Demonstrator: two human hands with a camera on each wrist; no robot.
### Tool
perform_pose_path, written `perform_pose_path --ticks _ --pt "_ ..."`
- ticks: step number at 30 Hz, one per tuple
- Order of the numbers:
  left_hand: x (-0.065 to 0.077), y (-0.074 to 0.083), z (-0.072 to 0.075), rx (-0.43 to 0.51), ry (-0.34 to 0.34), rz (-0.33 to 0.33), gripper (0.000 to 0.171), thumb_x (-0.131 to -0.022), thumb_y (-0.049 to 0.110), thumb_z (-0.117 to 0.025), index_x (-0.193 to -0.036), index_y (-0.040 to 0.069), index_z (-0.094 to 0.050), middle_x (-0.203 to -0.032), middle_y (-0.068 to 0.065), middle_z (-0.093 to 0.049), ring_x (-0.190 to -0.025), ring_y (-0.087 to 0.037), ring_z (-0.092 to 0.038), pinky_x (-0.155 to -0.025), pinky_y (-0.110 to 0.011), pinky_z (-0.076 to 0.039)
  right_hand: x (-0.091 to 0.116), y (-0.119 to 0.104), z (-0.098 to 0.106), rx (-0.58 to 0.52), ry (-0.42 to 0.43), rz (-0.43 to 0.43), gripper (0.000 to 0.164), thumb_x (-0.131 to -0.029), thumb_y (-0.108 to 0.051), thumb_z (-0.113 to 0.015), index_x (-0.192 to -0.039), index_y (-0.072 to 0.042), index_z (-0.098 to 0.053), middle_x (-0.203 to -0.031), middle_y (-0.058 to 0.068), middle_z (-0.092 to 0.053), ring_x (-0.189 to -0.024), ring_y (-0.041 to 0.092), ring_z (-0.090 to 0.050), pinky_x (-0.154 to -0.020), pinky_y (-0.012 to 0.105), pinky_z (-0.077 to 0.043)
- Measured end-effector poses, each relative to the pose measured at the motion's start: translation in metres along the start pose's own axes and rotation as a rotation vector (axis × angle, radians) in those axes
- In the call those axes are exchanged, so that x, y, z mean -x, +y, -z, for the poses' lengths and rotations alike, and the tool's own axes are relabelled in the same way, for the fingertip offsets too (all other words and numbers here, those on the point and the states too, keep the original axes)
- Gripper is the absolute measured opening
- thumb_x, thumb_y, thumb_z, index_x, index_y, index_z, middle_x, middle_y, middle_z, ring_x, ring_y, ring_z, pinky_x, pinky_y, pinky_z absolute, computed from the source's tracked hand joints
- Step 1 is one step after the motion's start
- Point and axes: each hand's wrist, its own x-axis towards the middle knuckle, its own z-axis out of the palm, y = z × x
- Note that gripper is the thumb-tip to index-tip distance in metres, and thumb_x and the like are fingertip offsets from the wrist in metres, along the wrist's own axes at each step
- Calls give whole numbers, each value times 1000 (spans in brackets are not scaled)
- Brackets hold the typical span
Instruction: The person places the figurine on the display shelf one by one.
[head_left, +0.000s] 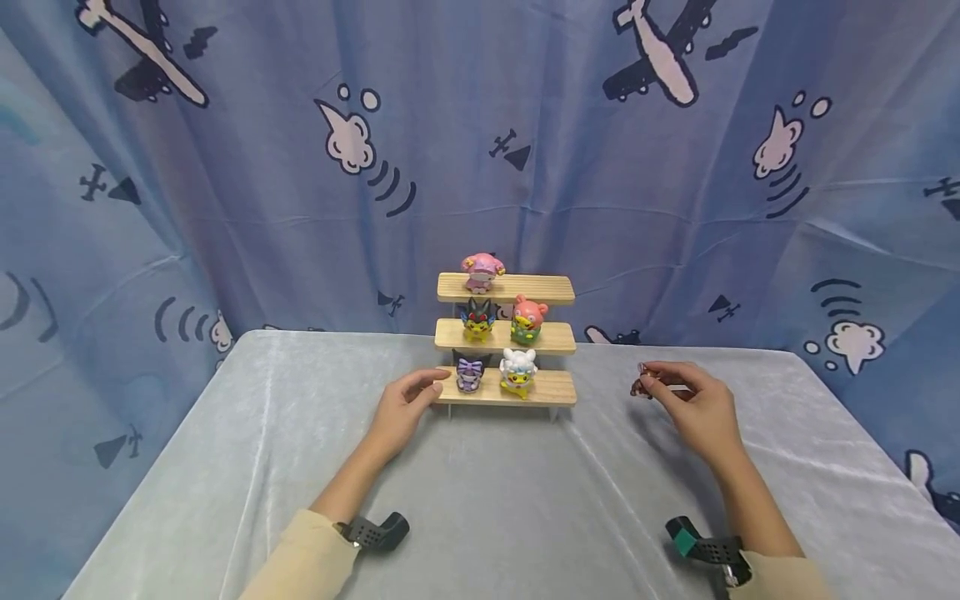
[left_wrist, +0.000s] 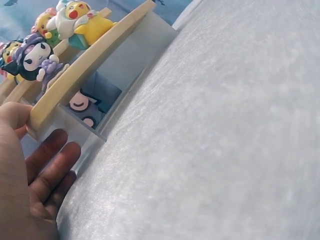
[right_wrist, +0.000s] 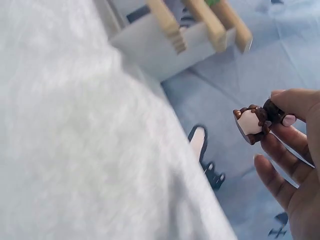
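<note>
A three-tier wooden display stand (head_left: 551,386) with clear side panels stands near the back of the table. My left hand (head_left: 400,410) grips the left end of its bottom shelf, thumb and forefinger at the corner, other fingers beside the clear panel (left_wrist: 82,135). Between right thumb and fingers, my right hand (head_left: 703,414) pinches a small brown figurine (right_wrist: 250,121) with a pale patch, held to the right of the stand. On the bottom shelf sit a purple-and-black figurine (head_left: 469,374) and a white-hooded yellow one (head_left: 518,372).
The middle shelf carries a black-eared yellow figurine (head_left: 477,322) and a pink-hooded one (head_left: 527,320). A pink figurine (head_left: 482,272) is at the left of the top shelf. Pale cloth covers the table (head_left: 495,500); a blue patterned curtain (head_left: 465,125) hangs behind.
</note>
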Motion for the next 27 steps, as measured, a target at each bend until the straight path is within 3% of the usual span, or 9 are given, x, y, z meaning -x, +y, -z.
perform_pose_path --ticks 12,20,22,27 --pt "0 0 1 8 -5 -12 25 -99 12 -63 -120 3 -71 -129 -15 -69 -103 -5 -64 -85 -21 -53 -31 -49 5 21 -19 83 23 -96 -19 -70 -116 -9 -75 -102 -13 -65 -91 -12 -60 -76 5 -49" --pt "-1 1 2 6 -9 -14 25 -99 12 -63 -120 3 -71 -130 -14 -69 -100 -4 -64 -84 -21 -53 -60 -84 1 -50 -61 88 27 -96 -23 -71 -119 -10 -74 -100 -23 -65 -90 -9 -62 -75 7 -50" --pt "-1 1 2 15 -16 -16 25 -99 12 -63 -120 2 -71 -130 -15 -69 -104 -8 -64 -85 -21 -53 -66 -91 0 -39 -70 105 27 -96 -23 -71 -119 -10 -75 -101 -18 -67 -89 -9 -62 -74 7 -50" --pt "0 2 1 26 -21 -1 25 -99 12 -63 -121 2 -71 -131 -15 -69 -111 -20 -64 -87 -19 -52 -83 -106 -10 -14 -127 122 25 -96 -23 -70 -117 -9 -75 -104 9 -75 -81 -9 -65 -72 10 -52"
